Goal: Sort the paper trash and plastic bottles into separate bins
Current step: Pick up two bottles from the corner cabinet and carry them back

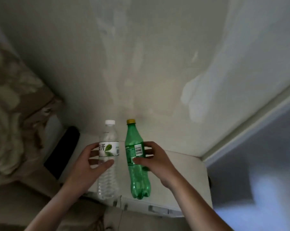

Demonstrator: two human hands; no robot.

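A clear plastic water bottle (108,135) with a white cap and a leaf label is upright in front of me, and my left hand (89,167) is wrapped around its middle from the left. Beside it, a green plastic bottle (137,179) with a yellow cap is upright too. My right hand (156,161) grips it at the label from the right. Both bottles look empty and sit over a white surface (187,172). No paper trash and no bins are in view.
A pale wall (141,55) fills the view behind the bottles. A black object (62,150) leans at the left next to a patterned fabric (11,105). A frosted pane with a white frame (257,155) stands at the right.
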